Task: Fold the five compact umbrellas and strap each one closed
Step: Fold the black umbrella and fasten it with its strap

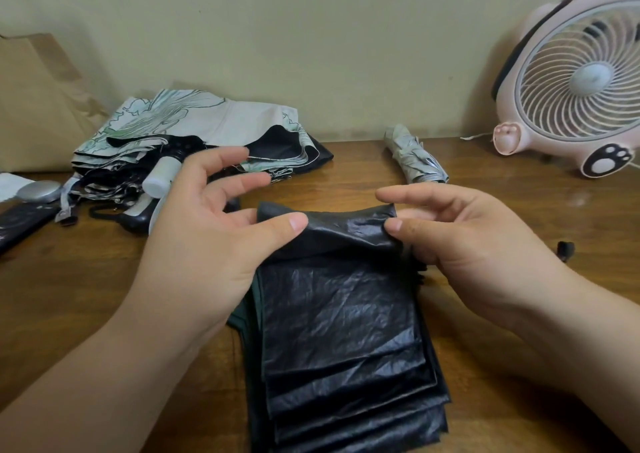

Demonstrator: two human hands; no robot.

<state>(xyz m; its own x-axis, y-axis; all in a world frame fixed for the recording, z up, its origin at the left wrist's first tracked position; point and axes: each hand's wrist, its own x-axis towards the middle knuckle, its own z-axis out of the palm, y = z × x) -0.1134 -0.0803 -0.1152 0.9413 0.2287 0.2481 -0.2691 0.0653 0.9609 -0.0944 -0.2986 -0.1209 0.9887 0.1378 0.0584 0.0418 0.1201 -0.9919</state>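
Observation:
A black umbrella lies on the wooden table in front of me, its shiny canopy panels stacked in flat pleats. My left hand pinches the top panel's far left corner between thumb and fingers. My right hand pinches the far right corner of the same panel. A white floral umbrella lies loose and unfolded at the back left, its white handle pointing toward me. A small silver-grey umbrella lies rolled up at the back right.
A pink desk fan stands at the far right against the wall. A brown paper bag leans at the far left. A black umbrella in its sleeve and a silver handle lie at the left edge. A small black strap piece lies right of my right hand.

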